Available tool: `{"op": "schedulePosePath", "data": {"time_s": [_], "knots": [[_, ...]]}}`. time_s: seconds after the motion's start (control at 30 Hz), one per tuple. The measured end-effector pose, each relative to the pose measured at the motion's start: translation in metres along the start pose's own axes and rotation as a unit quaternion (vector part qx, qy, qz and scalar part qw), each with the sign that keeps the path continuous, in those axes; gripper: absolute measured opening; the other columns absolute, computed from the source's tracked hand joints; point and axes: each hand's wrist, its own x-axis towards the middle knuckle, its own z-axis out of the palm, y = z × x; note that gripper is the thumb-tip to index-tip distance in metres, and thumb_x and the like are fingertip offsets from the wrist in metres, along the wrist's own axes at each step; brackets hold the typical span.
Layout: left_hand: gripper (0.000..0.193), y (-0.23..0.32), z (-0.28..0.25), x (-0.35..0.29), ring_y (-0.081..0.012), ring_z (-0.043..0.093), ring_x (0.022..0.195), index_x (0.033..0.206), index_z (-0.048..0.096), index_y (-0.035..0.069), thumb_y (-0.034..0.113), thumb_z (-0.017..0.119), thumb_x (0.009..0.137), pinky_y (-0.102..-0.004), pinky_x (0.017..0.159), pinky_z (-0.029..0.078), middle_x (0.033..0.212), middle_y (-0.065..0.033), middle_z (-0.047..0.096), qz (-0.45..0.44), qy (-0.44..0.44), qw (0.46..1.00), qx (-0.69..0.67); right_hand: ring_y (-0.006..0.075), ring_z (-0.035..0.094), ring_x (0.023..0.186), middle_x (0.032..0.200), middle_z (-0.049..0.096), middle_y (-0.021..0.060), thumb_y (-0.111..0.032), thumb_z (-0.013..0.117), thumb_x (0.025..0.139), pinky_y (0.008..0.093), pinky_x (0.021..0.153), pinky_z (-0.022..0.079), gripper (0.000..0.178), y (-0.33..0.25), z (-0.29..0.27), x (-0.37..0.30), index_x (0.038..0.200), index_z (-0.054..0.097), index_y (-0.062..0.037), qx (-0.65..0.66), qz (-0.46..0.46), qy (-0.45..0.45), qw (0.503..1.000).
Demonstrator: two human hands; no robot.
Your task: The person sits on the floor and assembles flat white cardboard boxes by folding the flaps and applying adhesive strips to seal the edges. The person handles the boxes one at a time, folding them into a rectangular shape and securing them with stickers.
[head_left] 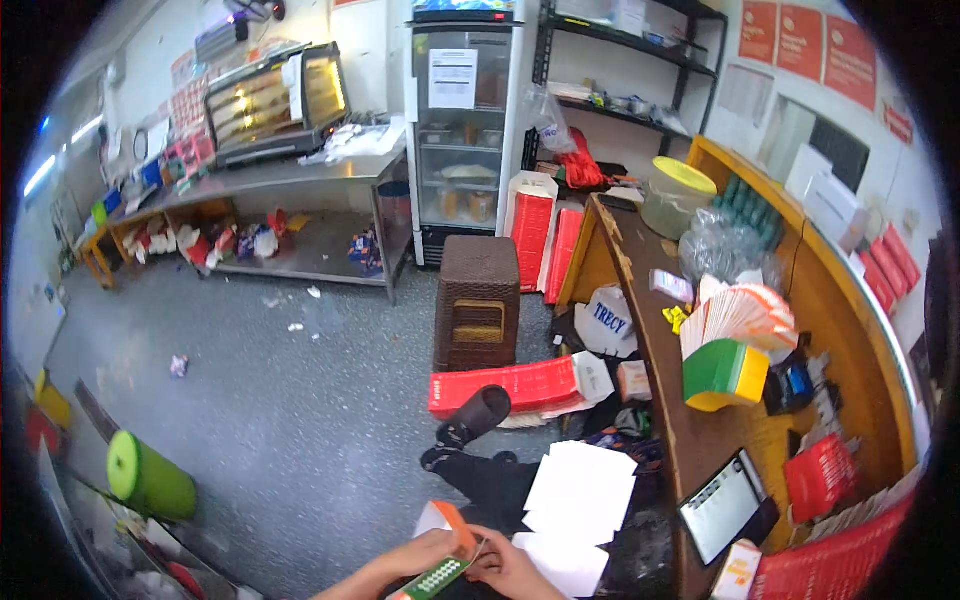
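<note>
Low in the view, my left hand (424, 553) grips a small folding cardboard box (440, 579) in orange, green and white. My right hand (505, 567) closes on the box's right edge, its fingers bent against the card. An orange flap stands up above my hands, with a white inner face beside it. The lower part of the box runs out of view at the bottom edge. Flat white die-cut card blanks (580, 490) lie just right of my hands, over my dark-clothed leg (490, 482).
At right, a wooden counter (650, 400) carries fanned cartons (740, 318), a green-yellow box (722, 375) and a clipboard (722, 508). Red carton stacks (505, 388) lie ahead before a brown stool (478, 300). A green bin (150, 478) stands left. Beyond are a glass-door fridge (463, 140) and steel table (340, 172).
</note>
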Motion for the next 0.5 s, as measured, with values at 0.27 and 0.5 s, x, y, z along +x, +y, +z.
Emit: {"op": "schedulePosePath", "data": {"time_s": [0.27, 0.5], "knots": [[0.040, 0.011, 0.035, 0.005, -0.0357, 0.070, 0.071, 0.079, 0.066, 0.002, 0.040, 0.069, 0.090, -0.0434, 0.067, 0.053, 0.072, -0.0179, 0.067, 0.056, -0.039, 0.924, 0.376, 0.0177, 0.068, 0.089, 0.100, 0.070, 0.0110, -0.023, 0.057, 0.106, 0.0310, 0.078, 0.055, 0.030, 0.037, -0.018, 0.005, 0.124, 0.062, 0.0005, -0.045, -0.007, 0.044, 0.998], [0.028, -0.039, 0.031, 0.013, -0.0141, 0.064, 0.079, 0.104, 0.075, 0.003, 0.028, 0.063, 0.101, -0.0348, 0.072, 0.052, 0.088, -0.0053, 0.073, -0.017, -0.066, 0.996, 0.060, 0.0176, 0.069, 0.070, 0.081, 0.070, 0.0092, -0.018, 0.057, 0.103, 0.0312, 0.065, 0.056, 0.026, 0.061, -0.041, 0.010, 0.096, 0.069, 0.0037, -0.141, -0.010, 0.016, 0.990]]}}
